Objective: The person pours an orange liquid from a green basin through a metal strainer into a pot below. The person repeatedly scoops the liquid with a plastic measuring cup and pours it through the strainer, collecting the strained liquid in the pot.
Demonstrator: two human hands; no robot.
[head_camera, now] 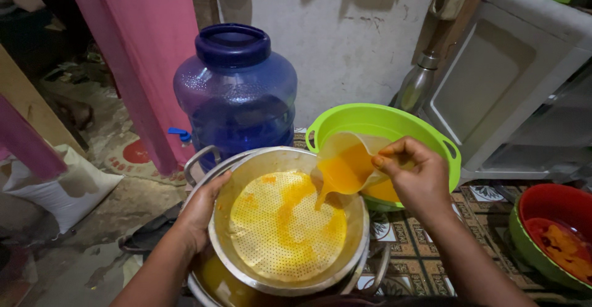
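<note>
Patterned floor tiles (pixel 425 264) are lying under the work; right hand (pixel 414 177) is clenching a tilted, likely slippery jug (pixel 348 159) over the strainer (pixel 287 224); left hand (pixel 200 211) is gripping that stiff rim.

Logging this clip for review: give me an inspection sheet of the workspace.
Surface: patterned mat on the floor.
Job's things: jug tilted, orange liquid pouring into metal strainer set over a pot.
Clutter: green basin, red bowl, blue water bottle.
Hands: left hand on the strainer rim; right hand holds the jug.
Cables: nothing seen.
Surroundings: pink curtain, white sack, white cabinet.
</note>
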